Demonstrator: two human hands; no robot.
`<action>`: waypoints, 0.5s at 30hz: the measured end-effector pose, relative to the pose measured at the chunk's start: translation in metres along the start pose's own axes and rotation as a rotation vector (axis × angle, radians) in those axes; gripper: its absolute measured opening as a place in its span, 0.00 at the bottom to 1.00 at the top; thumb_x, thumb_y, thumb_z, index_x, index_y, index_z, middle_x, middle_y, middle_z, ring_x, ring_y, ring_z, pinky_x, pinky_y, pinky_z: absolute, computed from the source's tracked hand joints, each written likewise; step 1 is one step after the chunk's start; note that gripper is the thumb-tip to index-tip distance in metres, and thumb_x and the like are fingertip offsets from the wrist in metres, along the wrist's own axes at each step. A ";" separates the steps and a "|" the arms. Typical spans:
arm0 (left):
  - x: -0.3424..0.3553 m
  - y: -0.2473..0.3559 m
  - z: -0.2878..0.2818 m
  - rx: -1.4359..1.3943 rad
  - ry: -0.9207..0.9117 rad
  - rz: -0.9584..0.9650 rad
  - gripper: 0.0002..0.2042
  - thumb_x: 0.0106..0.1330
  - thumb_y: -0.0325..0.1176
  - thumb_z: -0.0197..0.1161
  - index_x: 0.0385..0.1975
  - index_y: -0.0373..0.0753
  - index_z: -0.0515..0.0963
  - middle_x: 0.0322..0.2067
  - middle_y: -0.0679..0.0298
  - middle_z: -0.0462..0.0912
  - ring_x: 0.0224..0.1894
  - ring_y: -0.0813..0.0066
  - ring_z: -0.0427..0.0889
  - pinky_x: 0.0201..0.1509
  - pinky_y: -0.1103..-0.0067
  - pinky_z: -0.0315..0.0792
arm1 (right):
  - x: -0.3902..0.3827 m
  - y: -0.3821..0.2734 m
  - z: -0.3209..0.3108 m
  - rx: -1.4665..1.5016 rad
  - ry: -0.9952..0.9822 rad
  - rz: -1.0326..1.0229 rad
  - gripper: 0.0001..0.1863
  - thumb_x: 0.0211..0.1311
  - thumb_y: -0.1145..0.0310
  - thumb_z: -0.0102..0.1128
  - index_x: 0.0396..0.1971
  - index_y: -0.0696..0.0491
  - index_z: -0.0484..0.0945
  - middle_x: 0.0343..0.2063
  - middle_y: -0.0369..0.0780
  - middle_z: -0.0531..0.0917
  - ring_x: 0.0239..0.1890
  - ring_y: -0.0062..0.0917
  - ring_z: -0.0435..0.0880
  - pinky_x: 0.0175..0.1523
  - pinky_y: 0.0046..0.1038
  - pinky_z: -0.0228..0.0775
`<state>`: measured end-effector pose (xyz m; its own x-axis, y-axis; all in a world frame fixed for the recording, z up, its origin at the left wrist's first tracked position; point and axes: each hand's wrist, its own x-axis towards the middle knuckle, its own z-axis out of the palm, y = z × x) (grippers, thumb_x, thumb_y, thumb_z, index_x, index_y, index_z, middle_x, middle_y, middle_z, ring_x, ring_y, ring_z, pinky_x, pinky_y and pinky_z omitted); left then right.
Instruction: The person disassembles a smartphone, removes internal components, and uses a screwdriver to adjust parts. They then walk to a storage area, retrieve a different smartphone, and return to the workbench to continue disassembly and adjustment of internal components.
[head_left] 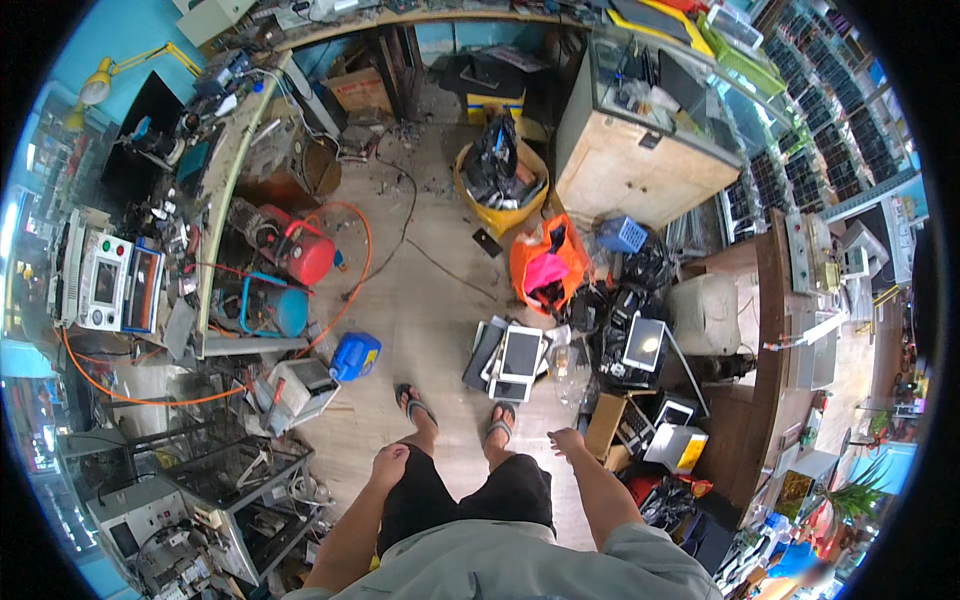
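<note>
My left hand point(391, 466) rests by the left leg of my black shorts point(425, 495), its fingers lying loosely against the cloth with no object visible in it. To the right, my right hand point(567, 443) hangs in the air beside a cardboard box point(605, 425), fingers held out and nothing in them. On the floor ahead of my sandalled feet lies a pile of tablets; a white-framed tablet point(521, 352) is on top. Another white tablet point(644, 343) lies on black bags to the right. A clear plastic bag point(572, 375) sits between them.
A blue jug point(355, 356) stands left of my feet. Beyond it are a red tank point(310, 255), a teal tank point(285, 305) and an orange hose point(368, 235). Ahead stand an orange bag point(548, 262) and a yellow bin point(490, 215). Cluttered benches line both sides.
</note>
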<state>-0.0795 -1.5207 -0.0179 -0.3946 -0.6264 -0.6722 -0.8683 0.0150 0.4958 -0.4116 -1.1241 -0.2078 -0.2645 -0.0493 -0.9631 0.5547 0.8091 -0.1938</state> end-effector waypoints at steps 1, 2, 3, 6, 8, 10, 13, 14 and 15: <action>0.020 -0.001 -0.013 -0.008 0.012 0.009 0.14 0.76 0.42 0.68 0.48 0.39 0.90 0.44 0.52 0.94 0.49 0.55 0.93 0.56 0.66 0.84 | -0.008 -0.016 -0.004 -0.012 0.040 0.007 0.21 0.71 0.52 0.74 0.49 0.55 0.89 0.39 0.40 0.92 0.37 0.30 0.91 0.36 0.37 0.86; 0.041 -0.011 -0.022 -0.015 0.025 0.018 0.14 0.76 0.42 0.67 0.48 0.39 0.90 0.45 0.52 0.94 0.50 0.55 0.93 0.57 0.66 0.84 | -0.022 -0.035 -0.005 0.024 0.076 -0.023 0.20 0.71 0.53 0.74 0.48 0.55 0.89 0.39 0.40 0.92 0.36 0.30 0.91 0.36 0.37 0.86; 0.061 -0.021 -0.032 -0.025 0.042 0.025 0.15 0.77 0.43 0.66 0.49 0.39 0.90 0.46 0.53 0.94 0.51 0.55 0.93 0.57 0.66 0.84 | -0.041 -0.057 -0.008 0.055 0.110 -0.055 0.20 0.70 0.53 0.75 0.48 0.55 0.88 0.39 0.40 0.92 0.36 0.30 0.91 0.36 0.36 0.86; 0.100 -0.035 -0.065 0.020 0.007 -0.059 0.19 0.75 0.48 0.65 0.50 0.40 0.90 0.47 0.51 0.94 0.53 0.51 0.92 0.60 0.63 0.83 | -0.069 -0.116 -0.008 0.119 0.197 -0.087 0.20 0.69 0.54 0.76 0.48 0.56 0.88 0.39 0.41 0.92 0.36 0.30 0.91 0.35 0.36 0.85; 0.125 -0.078 -0.081 0.057 0.001 -0.125 0.22 0.72 0.50 0.67 0.51 0.37 0.90 0.47 0.49 0.94 0.53 0.49 0.92 0.61 0.61 0.81 | -0.069 -0.125 -0.004 0.183 0.186 -0.128 0.22 0.69 0.54 0.77 0.50 0.56 0.87 0.37 0.41 0.91 0.37 0.29 0.92 0.34 0.35 0.85; 0.173 -0.080 -0.125 -0.074 -0.055 -0.175 0.22 0.72 0.49 0.68 0.51 0.34 0.90 0.46 0.49 0.94 0.50 0.52 0.93 0.58 0.61 0.82 | -0.081 -0.180 0.020 0.293 0.213 -0.145 0.21 0.71 0.56 0.77 0.51 0.57 0.86 0.40 0.41 0.91 0.37 0.30 0.92 0.37 0.37 0.86; 0.204 -0.048 -0.181 -0.270 -0.075 -0.324 0.19 0.71 0.45 0.69 0.48 0.34 0.89 0.34 0.58 0.90 0.30 0.67 0.87 0.33 0.69 0.79 | -0.097 -0.233 0.044 0.279 0.202 -0.169 0.21 0.71 0.57 0.77 0.52 0.58 0.87 0.41 0.41 0.91 0.38 0.29 0.92 0.38 0.36 0.86; 0.226 -0.053 -0.203 -0.286 -0.039 -0.293 0.18 0.71 0.45 0.68 0.47 0.35 0.89 0.32 0.60 0.89 0.29 0.68 0.85 0.31 0.69 0.78 | -0.105 -0.255 0.062 0.239 0.171 -0.197 0.21 0.71 0.57 0.77 0.52 0.58 0.87 0.40 0.41 0.91 0.38 0.29 0.92 0.38 0.36 0.86; 0.242 -0.056 -0.222 -0.304 -0.013 -0.267 0.17 0.71 0.45 0.68 0.45 0.37 0.88 0.30 0.61 0.88 0.27 0.68 0.84 0.30 0.70 0.77 | -0.113 -0.268 0.074 0.195 0.148 -0.217 0.21 0.71 0.56 0.77 0.52 0.58 0.87 0.40 0.41 0.91 0.38 0.28 0.92 0.38 0.35 0.86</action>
<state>-0.0599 -1.8458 -0.0862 -0.1726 -0.5668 -0.8056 -0.8129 -0.3799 0.4414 -0.4722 -1.3782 -0.0611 -0.4966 -0.1112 -0.8608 0.6101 0.6607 -0.4374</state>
